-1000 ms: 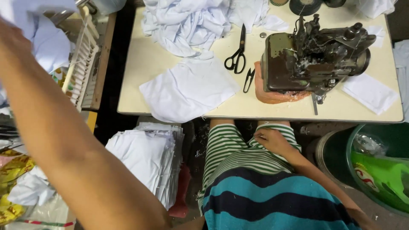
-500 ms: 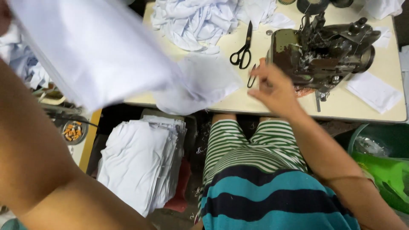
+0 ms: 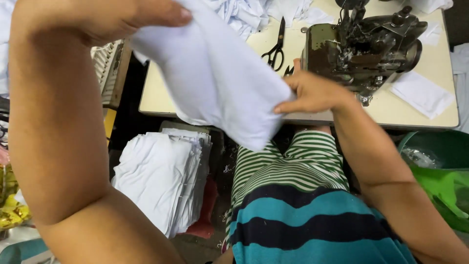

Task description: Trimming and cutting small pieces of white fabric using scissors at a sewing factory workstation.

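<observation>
A white piece of cloth [image 3: 220,78] hangs in the air between both hands, in front of the table edge. My left hand [image 3: 122,17] grips its upper left corner, raised high near the top of the view. My right hand [image 3: 315,92] pinches the cloth's right edge just in front of a dark green sewing machine [image 3: 364,46]. The cloth droops over my lap, above my striped clothing [image 3: 293,195].
Black scissors [image 3: 276,46] lie on the cream table [image 3: 156,93] beside a heap of white fabric [image 3: 244,14]. A folded white piece [image 3: 421,95] lies right of the machine. A stack of white cloth [image 3: 161,181] sits on the floor at left, a green tub [image 3: 435,146] at right.
My left arm has swung the white cloth from the far left across to the table's front. My right hand rose from my lap and took hold of the cloth's right edge.
</observation>
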